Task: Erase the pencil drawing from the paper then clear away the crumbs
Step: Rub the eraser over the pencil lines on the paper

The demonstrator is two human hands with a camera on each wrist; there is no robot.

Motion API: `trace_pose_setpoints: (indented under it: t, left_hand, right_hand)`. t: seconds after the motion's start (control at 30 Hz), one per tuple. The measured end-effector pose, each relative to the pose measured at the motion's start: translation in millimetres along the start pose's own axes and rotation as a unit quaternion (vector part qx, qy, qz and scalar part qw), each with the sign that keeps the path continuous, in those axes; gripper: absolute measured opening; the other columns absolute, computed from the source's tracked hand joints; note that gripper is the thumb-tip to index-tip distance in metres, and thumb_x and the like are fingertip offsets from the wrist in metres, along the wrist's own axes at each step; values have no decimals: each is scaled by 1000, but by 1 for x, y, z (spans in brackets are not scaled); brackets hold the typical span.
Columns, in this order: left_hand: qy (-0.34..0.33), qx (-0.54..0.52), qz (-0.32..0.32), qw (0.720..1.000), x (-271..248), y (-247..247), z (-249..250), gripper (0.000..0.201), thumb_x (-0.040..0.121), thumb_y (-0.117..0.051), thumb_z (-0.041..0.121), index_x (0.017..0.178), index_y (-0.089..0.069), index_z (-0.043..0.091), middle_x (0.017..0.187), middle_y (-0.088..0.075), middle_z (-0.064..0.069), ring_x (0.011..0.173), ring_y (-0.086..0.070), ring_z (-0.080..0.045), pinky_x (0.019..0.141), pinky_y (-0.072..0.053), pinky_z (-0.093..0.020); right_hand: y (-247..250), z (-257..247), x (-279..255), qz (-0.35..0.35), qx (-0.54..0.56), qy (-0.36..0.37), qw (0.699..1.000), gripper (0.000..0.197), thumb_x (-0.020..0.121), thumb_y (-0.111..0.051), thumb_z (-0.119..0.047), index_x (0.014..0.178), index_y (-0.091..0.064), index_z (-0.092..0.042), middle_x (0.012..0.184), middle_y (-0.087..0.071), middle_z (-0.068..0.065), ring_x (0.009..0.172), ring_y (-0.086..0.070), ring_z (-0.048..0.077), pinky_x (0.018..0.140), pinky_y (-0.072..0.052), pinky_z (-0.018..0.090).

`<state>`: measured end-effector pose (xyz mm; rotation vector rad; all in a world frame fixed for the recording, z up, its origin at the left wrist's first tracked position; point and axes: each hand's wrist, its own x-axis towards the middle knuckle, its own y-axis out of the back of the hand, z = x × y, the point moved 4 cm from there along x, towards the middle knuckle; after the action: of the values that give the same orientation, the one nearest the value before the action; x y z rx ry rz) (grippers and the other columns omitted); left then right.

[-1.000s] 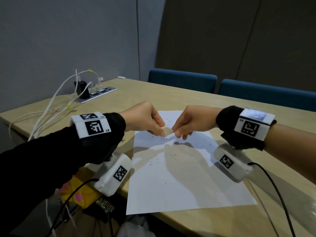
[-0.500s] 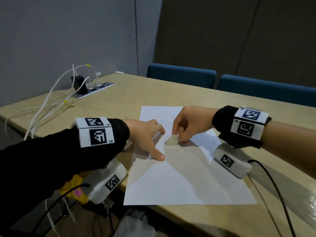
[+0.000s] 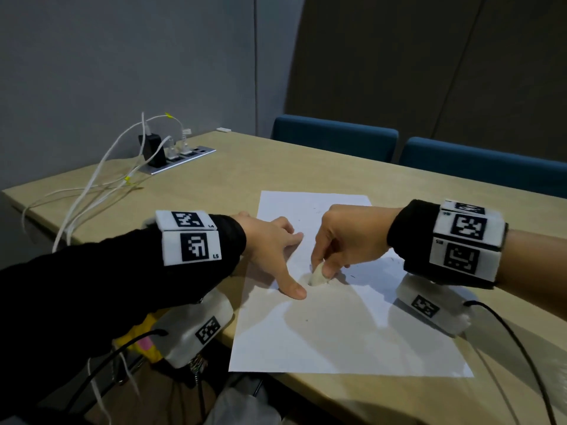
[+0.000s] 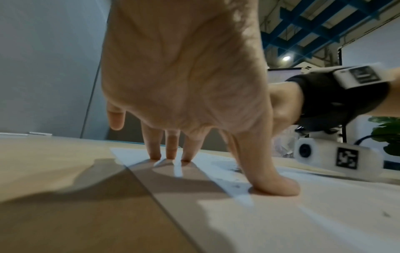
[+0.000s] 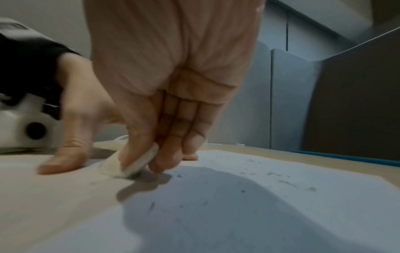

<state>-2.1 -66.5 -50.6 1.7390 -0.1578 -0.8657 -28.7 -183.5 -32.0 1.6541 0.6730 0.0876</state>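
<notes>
The right hand [image 3: 343,240] pinches the eraser [image 3: 317,277] against the paper [image 3: 337,338]; the left hand [image 3: 273,253] pins it, fingers spread (thumb nearest). A hard stroke might crumple the sheet.

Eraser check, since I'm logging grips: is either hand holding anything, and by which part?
The right hand pinches the eraser by its upper end, lower end on the paper. The left hand holds nothing.

A light wooden table [image 3: 251,167] carries 1 white paper sheet [image 3: 337,342] near its front edge and, far left, a power strip [image 3: 181,159] with white cables [image 3: 101,179].
</notes>
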Motion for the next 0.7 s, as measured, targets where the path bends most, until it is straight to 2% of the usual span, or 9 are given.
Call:
trace_pose_setpoints:
  t: [0.07, 0.2, 0.4, 0.57, 0.63, 0.7]
  left_hand:
    - [1, 0, 7, 1000, 0, 1, 1, 106, 66, -54, 80, 150, -9, 33, 152, -8, 16, 134, -31, -18, 112, -17, -42]
    - [-6, -17, 8, 1000, -4, 1, 3, 98, 68, -57, 76, 147, -13, 39, 149, -11, 15, 131, -31, -18, 111, -17, -42]
    - [12, -8, 0, 1000, -2, 1, 3, 107, 67, -54, 79, 150, -3, 34, 153, -4, 17, 136, -27, -18, 111, -16, -40]
    - [13, 1, -3, 1000, -4, 2, 5, 105, 70, -53, 77, 150, -1, 34, 153, -3, 17, 137, -26, -19, 112, -17, -39]
    - [17, 0, -6, 1000, -4, 2, 4, 106, 70, -53, 78, 150, 0, 34, 153, -2, 18, 137, -25, -19, 112, -17, -39]
    - [17, 4, -9, 1000, -2, 2, 3, 107, 69, -53, 79, 150, 0, 34, 153, -3, 18, 137, -25, -20, 113, -16, -40]
  right_hand:
    - [2, 0, -1, 2, -9, 4, 1000, 15, 82, -69, -19, 95, -75, -22, 74, -73, -4, 56, -57, 4, 67, -48, 13]
    - [12, 1, 17, 63, -44, 1, 997, 16, 84, -67, -22, 99, -74, -22, 75, -72, 2, 53, -55, 3, 63, -43, 11]
    - [-3, 2, -9, -7, -12, 22, 1000, 12, 83, -68, -21, 93, -75, -21, 74, -73, -3, 56, -55, 2, 62, -44, 8]
    - [16, 13, 11, 79, -24, -29, 996, 13, 85, -66, -22, 95, -74, -21, 77, -73, 0, 50, -55, -1, 55, -41, 2]
    - [14, 15, 13, 69, -27, -39, 996, 13, 84, -66, -23, 95, -74, -21, 75, -72, -1, 52, -55, 0, 55, -41, 3]
    - [7, 13, 5, 30, -21, -31, 999, 13, 84, -67, -22, 95, -75, -22, 75, -73, -2, 55, -57, 2, 59, -43, 5]
